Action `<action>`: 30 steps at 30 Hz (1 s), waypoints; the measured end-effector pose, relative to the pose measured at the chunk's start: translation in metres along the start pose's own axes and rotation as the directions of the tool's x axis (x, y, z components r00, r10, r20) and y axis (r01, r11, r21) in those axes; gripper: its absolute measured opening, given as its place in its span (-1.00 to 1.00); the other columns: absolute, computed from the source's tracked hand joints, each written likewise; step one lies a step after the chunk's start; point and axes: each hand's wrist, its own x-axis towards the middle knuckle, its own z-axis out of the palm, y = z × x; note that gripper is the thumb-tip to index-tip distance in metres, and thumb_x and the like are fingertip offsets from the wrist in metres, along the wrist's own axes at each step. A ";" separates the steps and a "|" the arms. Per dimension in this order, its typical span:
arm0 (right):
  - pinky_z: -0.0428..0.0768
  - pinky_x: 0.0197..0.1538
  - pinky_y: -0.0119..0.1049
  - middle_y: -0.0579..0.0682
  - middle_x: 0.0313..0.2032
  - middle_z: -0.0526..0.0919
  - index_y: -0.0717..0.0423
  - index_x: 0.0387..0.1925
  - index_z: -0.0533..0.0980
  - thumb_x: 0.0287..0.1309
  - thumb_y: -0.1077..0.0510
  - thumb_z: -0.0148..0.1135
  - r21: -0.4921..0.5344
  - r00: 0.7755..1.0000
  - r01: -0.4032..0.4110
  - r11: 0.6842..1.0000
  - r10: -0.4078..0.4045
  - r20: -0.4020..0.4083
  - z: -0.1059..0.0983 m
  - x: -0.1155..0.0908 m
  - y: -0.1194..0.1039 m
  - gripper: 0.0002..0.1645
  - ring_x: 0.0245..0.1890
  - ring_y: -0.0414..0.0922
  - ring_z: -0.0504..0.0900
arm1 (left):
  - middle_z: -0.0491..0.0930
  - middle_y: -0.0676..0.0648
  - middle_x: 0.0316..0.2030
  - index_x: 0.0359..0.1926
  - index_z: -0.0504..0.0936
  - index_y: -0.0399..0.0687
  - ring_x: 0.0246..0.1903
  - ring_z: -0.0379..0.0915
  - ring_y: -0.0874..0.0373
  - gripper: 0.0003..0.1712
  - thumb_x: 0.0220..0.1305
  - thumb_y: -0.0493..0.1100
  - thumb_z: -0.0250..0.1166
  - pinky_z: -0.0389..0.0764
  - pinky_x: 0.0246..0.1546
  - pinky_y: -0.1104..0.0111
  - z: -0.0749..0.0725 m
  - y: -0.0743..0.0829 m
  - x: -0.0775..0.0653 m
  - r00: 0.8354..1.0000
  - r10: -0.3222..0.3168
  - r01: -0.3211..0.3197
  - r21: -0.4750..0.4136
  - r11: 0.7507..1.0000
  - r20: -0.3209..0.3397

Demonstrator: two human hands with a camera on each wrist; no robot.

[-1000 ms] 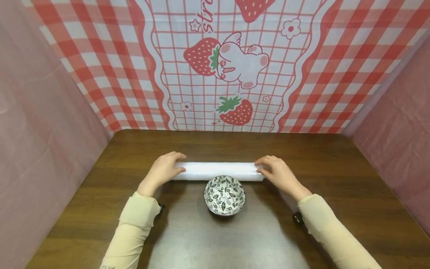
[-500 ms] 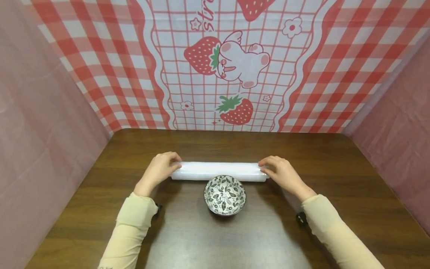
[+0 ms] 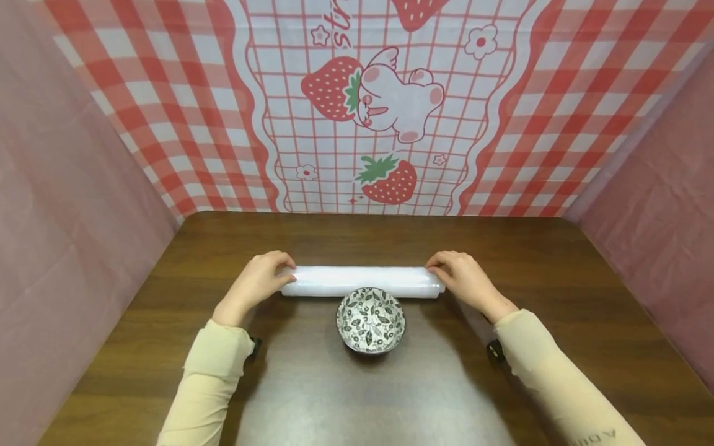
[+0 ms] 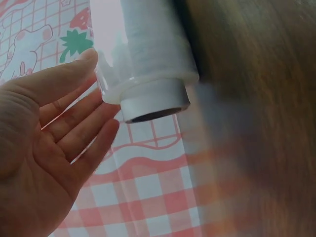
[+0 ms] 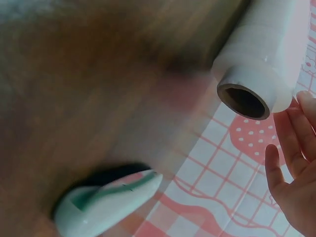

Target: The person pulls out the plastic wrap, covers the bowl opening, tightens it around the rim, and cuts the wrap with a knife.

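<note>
A white roll of cling film (image 3: 357, 280) lies crosswise on the table, its hollow core (image 5: 243, 101) sticking out at the end. At its left end my left hand (image 3: 255, 282) holds the roll's edge lightly, thumb on one side and loosely bent fingers behind it, their tips partly hidden. My right hand (image 3: 464, 280) pinches at the far edge of the right end with thumb and fingertips; whether a loose film edge lies between them is hard to see. In front of the roll stands a patterned black-and-white bowl (image 3: 370, 321), its rim overlapping the roll in the head view.
A brown wooden table (image 3: 362, 396) carries everything. Behind it hangs a red-and-white strawberry cloth (image 3: 368, 111), with pink cloth (image 3: 61, 217) at the sides. A blurred white-and-green rounded object (image 5: 108, 203) shows low in the right wrist view.
My left hand has moved a little left, towards the roll's end. The right hand shifted slightly right, then back. The roll has shifted slightly between them; the bowl stays put.
</note>
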 end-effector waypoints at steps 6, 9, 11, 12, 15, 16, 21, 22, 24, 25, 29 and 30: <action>0.48 -0.39 -0.25 -0.04 -0.42 0.67 0.07 -0.40 0.59 0.06 0.25 0.23 -0.028 0.999 -0.032 0.999 0.032 0.018 -0.004 0.007 -0.002 -0.95 -0.47 -0.19 0.54 | 0.60 -0.03 -0.31 -0.39 0.63 -0.10 -0.32 0.50 0.10 -0.85 -0.01 -0.15 0.38 0.51 -0.26 0.22 0.001 -0.005 -0.002 1.000 0.002 -0.001 0.014 1.000 -0.022; 0.46 -0.40 -0.26 -0.04 -0.43 0.67 0.07 -0.40 0.59 0.06 0.22 0.23 -0.034 0.999 -0.034 0.999 0.034 0.003 -0.005 0.010 -0.001 -0.96 -0.50 -0.19 0.52 | 0.61 -0.02 -0.30 -0.40 0.63 -0.08 -0.33 0.50 0.11 -0.86 0.00 -0.14 0.38 0.51 -0.27 0.22 0.001 -0.006 -0.003 1.000 0.008 -0.007 0.021 1.000 -0.029; 0.46 -0.40 -0.25 -0.04 -0.44 0.67 0.08 -0.40 0.59 0.07 0.19 0.23 -0.036 0.999 -0.036 0.999 0.036 -0.009 -0.005 0.012 -0.001 -0.95 -0.50 -0.19 0.51 | 0.61 -0.02 -0.30 -0.41 0.63 -0.07 -0.33 0.51 0.11 -0.87 0.00 -0.15 0.37 0.52 -0.28 0.22 0.002 -0.007 -0.003 0.999 0.011 -0.011 0.019 1.000 -0.035; 0.46 -0.41 -0.25 -0.04 -0.44 0.67 0.07 -0.40 0.59 0.07 0.19 0.23 -0.033 0.999 -0.040 0.999 0.040 -0.013 -0.006 0.013 0.000 -0.95 -0.51 -0.19 0.51 | 0.61 -0.02 -0.29 -0.41 0.63 -0.06 -0.32 0.51 0.11 -0.88 0.00 -0.15 0.37 0.52 -0.28 0.22 0.002 -0.007 -0.003 0.999 0.012 -0.011 0.017 1.000 -0.038; 0.46 -0.40 -0.25 -0.05 -0.45 0.67 0.06 -0.39 0.59 0.07 0.17 0.23 -0.023 0.998 -0.054 0.998 0.053 -0.019 -0.008 0.015 0.000 -0.95 -0.51 -0.19 0.51 | 0.62 -0.03 -0.28 -0.43 0.64 -0.05 -0.32 0.53 0.12 -0.91 0.00 -0.17 0.37 0.53 -0.28 0.23 0.002 -0.006 -0.004 0.999 0.017 -0.017 0.011 1.000 -0.041; 0.46 -0.40 -0.25 -0.05 -0.45 0.67 0.06 -0.38 0.59 0.08 0.18 0.23 -0.018 0.998 -0.059 0.998 0.059 -0.018 -0.008 0.016 0.000 -0.95 -0.51 -0.19 0.51 | 0.62 -0.03 -0.27 -0.43 0.64 -0.05 -0.32 0.53 0.12 -0.92 0.01 -0.18 0.36 0.53 -0.28 0.23 0.002 -0.006 -0.004 0.999 0.016 -0.015 0.008 1.000 -0.040; 0.47 -0.40 -0.25 -0.03 -0.45 0.67 0.07 -0.37 0.59 0.09 0.19 0.22 0.007 0.996 -0.081 0.997 0.081 -0.023 -0.008 0.021 0.002 -0.94 -0.50 -0.18 0.53 | 0.61 -0.05 -0.24 -0.41 0.62 -0.07 -0.29 0.54 0.10 -0.93 0.03 -0.21 0.33 0.54 -0.28 0.22 0.002 -0.002 -0.008 0.999 0.030 -0.029 0.032 0.999 -0.034; 0.47 -0.40 -0.25 -0.03 -0.45 0.67 0.07 -0.37 0.59 0.09 0.19 0.22 0.011 0.996 -0.082 0.997 0.082 -0.029 -0.007 0.022 0.003 -0.94 -0.50 -0.18 0.54 | 0.61 -0.04 -0.24 -0.41 0.61 -0.07 -0.30 0.55 0.09 -0.94 0.04 -0.22 0.32 0.54 -0.29 0.21 0.002 -0.001 -0.009 0.999 0.036 -0.035 0.048 0.998 -0.037; 0.48 -0.41 -0.25 -0.02 -0.46 0.67 0.08 -0.39 0.59 0.08 0.20 0.23 0.017 0.995 -0.083 0.996 0.084 -0.045 -0.006 0.024 0.004 -0.95 -0.51 -0.18 0.54 | 0.60 -0.03 -0.28 -0.41 0.59 -0.08 -0.33 0.55 0.07 -0.94 0.03 -0.24 0.31 0.54 -0.33 0.19 0.003 0.002 -0.011 0.997 0.061 -0.056 0.100 0.993 -0.048; 0.48 -0.41 -0.24 -0.02 -0.46 0.67 0.08 -0.40 0.59 0.07 0.20 0.23 0.018 0.995 -0.084 0.996 0.085 -0.053 -0.006 0.024 0.005 -0.95 -0.51 -0.18 0.54 | 0.60 -0.02 -0.31 -0.41 0.59 -0.09 -0.36 0.55 0.06 -0.94 0.02 -0.25 0.31 0.53 -0.36 0.19 0.004 0.003 -0.011 0.995 0.079 -0.071 0.130 0.989 -0.056; 0.49 -0.40 -0.23 -0.01 -0.46 0.67 0.09 -0.40 0.59 0.07 0.20 0.23 0.039 0.993 -0.103 0.994 0.105 -0.051 -0.005 0.026 0.007 -0.95 -0.51 -0.17 0.54 | 0.55 0.00 -0.43 -0.46 0.56 -0.11 -0.49 0.50 0.05 -0.93 -0.03 -0.29 0.30 0.50 -0.46 0.21 0.008 0.005 -0.013 0.979 0.181 -0.152 0.260 0.953 -0.090; 0.49 -0.39 -0.23 -0.01 -0.46 0.67 0.10 -0.39 0.59 0.08 0.20 0.23 0.046 0.993 -0.111 0.993 0.113 -0.045 -0.004 0.027 0.007 -0.94 -0.50 -0.17 0.55 | 0.53 0.00 -0.46 -0.47 0.55 -0.12 -0.51 0.49 0.05 -0.92 -0.05 -0.30 0.30 0.49 -0.46 0.22 0.009 0.005 -0.013 0.973 0.209 -0.174 0.286 0.942 -0.096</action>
